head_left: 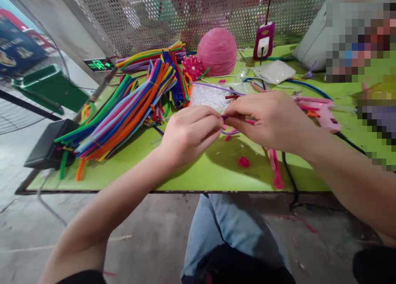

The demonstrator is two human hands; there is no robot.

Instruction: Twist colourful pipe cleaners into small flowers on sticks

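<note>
My left hand [192, 131] and my right hand [266, 118] meet above the green table, their fingertips nearly touching. Both are closed in a pinch on a thin purple pipe cleaner [224, 117], mostly hidden by the fingers. A purple strand curves just below the fingertips; whether it is the same piece I cannot tell. Behind the hands lies a clear bag of white beads [207, 96]. A small pink flower-shaped piece [243, 162] rests on the table below my right hand, near a pink-handled tool [277, 177].
Bundles of coloured pipe cleaners [123, 114] lie at left beside a black box [51, 145]. A pink ball [217, 53] and a pink beaded flower [192, 68] stand at the back. At right are a pink glue gun [328, 114], cables and a purple power socket [264, 41].
</note>
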